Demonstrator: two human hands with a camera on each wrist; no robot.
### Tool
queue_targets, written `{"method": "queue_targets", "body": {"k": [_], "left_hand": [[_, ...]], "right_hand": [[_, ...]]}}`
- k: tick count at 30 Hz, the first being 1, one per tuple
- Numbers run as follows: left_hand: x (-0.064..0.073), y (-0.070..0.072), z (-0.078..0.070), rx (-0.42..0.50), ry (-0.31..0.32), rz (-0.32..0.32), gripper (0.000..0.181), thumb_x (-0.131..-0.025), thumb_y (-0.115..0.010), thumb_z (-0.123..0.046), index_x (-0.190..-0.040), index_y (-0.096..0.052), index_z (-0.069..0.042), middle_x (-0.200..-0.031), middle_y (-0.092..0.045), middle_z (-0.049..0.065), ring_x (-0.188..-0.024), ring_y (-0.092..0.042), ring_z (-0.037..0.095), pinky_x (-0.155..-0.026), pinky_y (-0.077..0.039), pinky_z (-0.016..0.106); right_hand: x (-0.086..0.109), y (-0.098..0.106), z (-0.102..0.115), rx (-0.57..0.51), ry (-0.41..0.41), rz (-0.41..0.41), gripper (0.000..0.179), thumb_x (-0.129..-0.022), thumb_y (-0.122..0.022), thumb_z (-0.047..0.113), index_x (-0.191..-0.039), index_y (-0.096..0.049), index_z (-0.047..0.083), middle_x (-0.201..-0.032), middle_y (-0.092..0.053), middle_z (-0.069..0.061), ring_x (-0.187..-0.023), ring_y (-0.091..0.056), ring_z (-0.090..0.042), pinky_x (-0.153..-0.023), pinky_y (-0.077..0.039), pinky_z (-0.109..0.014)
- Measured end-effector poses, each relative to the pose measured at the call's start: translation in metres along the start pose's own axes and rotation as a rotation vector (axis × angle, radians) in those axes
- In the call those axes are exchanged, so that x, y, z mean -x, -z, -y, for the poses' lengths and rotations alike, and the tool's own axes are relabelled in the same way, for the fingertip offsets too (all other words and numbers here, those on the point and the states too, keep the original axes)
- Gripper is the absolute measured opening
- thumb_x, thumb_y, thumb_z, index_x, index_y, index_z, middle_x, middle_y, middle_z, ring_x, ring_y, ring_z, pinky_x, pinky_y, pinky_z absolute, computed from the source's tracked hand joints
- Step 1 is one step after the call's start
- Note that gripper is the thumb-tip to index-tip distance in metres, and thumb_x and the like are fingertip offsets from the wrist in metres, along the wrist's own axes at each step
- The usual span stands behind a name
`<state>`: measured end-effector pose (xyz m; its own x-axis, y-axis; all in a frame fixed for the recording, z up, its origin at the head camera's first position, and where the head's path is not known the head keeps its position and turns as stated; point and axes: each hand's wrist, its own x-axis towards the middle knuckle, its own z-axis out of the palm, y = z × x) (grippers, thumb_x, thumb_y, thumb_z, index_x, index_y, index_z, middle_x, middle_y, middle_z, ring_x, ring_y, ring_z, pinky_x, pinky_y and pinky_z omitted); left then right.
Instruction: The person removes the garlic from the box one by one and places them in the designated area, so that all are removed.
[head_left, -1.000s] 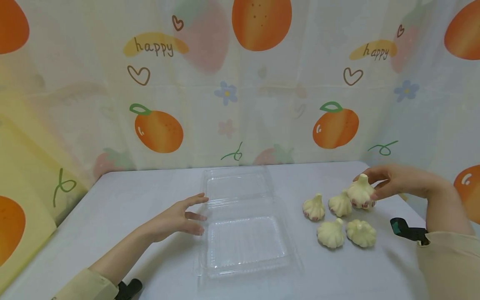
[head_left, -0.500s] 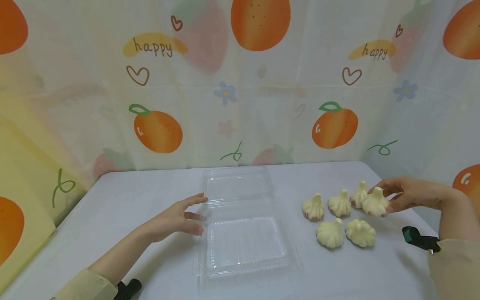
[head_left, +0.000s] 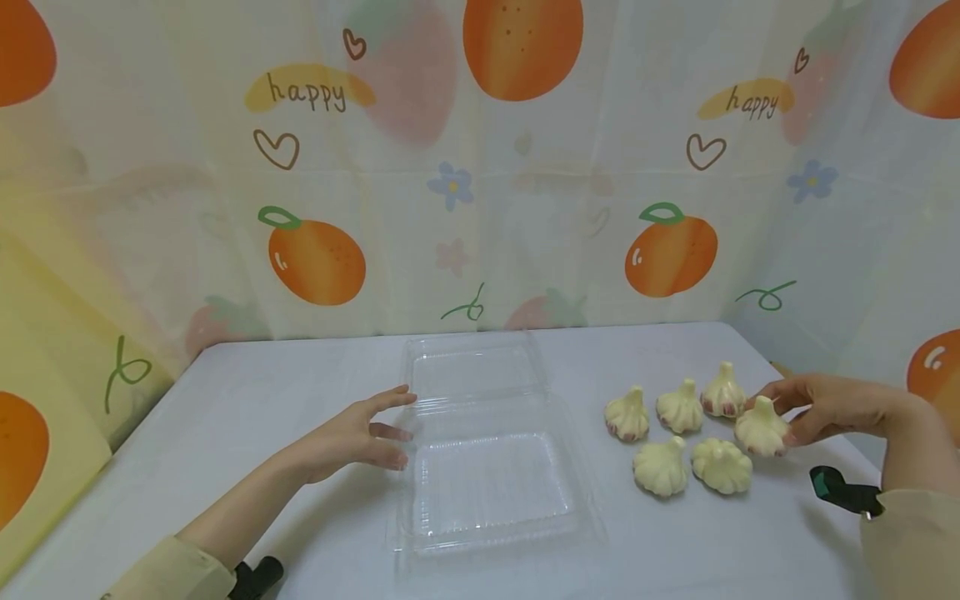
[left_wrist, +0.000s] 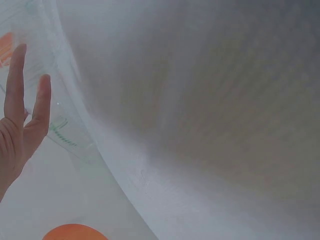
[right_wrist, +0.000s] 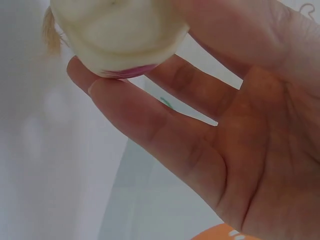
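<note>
My right hand (head_left: 843,408) pinches a garlic bulb (head_left: 762,427) between thumb and fingers, at the right end of a group. In the right wrist view that bulb (right_wrist: 120,40) shows a purple patch low on its side and roots at its left; fingertips touch its underside. Whether it rests on the table is unclear. Several other garlic bulbs (head_left: 660,468) stand close by, stems mostly up. My left hand (head_left: 348,437), fingers spread and relaxed, lies at the left edge of a clear plastic clamshell box (head_left: 491,487); touching contact is hard to tell.
The box's lid (head_left: 476,371) lies flipped back, away from me. A white table (head_left: 300,383) carries everything, its far edge against a fruit-printed curtain (head_left: 540,208). Black straps (head_left: 843,492) sit on the wrists.
My right hand has moved right and toward me with the garlic bulb, uncovering another bulb behind it. My left hand and the box have stayed in place.
</note>
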<state>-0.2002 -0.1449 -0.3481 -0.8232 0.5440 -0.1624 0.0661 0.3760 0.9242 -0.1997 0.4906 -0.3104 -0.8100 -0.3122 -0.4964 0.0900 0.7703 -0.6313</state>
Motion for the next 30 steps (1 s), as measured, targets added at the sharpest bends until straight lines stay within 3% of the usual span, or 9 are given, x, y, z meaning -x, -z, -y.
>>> {"method": "queue_targets", "body": {"k": [7,12,16,22,30], "left_hand": [[0.0,0.0,0.001,-0.001,0.009,-0.005,0.088,-0.083,-0.074,-0.008,-0.155,-0.025,-0.003,-0.168,-0.006,0.012,-0.135,-0.05,0.041,-0.089,-0.061,0.034],[0.0,-0.001,0.0,-0.005,0.012,-0.009,0.087,-0.083,-0.074,-0.008,-0.155,-0.026,-0.003,-0.168,-0.007,0.013,-0.135,-0.05,0.041,-0.089,-0.061,0.034],[0.0,-0.001,-0.001,-0.007,0.013,-0.014,0.087,-0.083,-0.074,-0.009,-0.155,-0.026,-0.003,-0.168,-0.007,0.012,-0.135,-0.051,0.041,-0.089,-0.061,0.034],[-0.001,-0.001,0.001,0.002,0.004,-0.005,0.088,-0.082,-0.076,-0.008,-0.155,-0.026,-0.002,-0.168,-0.005,0.013,-0.136,-0.048,0.043,-0.088,-0.062,0.035],[-0.001,-0.001,0.0,0.004,0.002,-0.004,0.089,-0.081,-0.076,-0.009,-0.154,-0.026,-0.001,-0.168,-0.005,0.013,-0.136,-0.048,0.043,-0.088,-0.062,0.036]], "right_hand": [[-0.001,-0.003,-0.005,-0.041,-0.005,0.034,0.08,-0.086,-0.071,0.015,-0.144,-0.025,-0.017,-0.14,-0.033,-0.046,-0.108,-0.063,-0.014,-0.09,-0.058,-0.032],[-0.003,-0.004,-0.011,-0.027,-0.019,0.03,0.085,-0.086,-0.071,0.016,-0.145,-0.02,-0.018,-0.141,-0.028,-0.049,-0.112,-0.062,-0.021,-0.093,-0.059,-0.038],[-0.004,-0.004,-0.014,-0.038,-0.023,0.033,0.086,-0.086,-0.071,0.016,-0.145,-0.019,-0.019,-0.141,-0.026,-0.05,-0.113,-0.062,-0.02,-0.092,-0.059,-0.035],[-0.004,-0.007,-0.015,-0.062,-0.073,0.003,0.081,-0.085,-0.072,0.013,-0.143,-0.022,-0.015,-0.14,-0.026,-0.049,-0.114,-0.061,-0.024,-0.094,-0.059,-0.038],[-0.006,-0.009,-0.015,-0.081,-0.081,-0.007,0.081,-0.085,-0.072,0.012,-0.143,-0.022,-0.015,-0.14,-0.026,-0.049,-0.108,-0.063,-0.02,-0.093,-0.06,-0.036]]}}
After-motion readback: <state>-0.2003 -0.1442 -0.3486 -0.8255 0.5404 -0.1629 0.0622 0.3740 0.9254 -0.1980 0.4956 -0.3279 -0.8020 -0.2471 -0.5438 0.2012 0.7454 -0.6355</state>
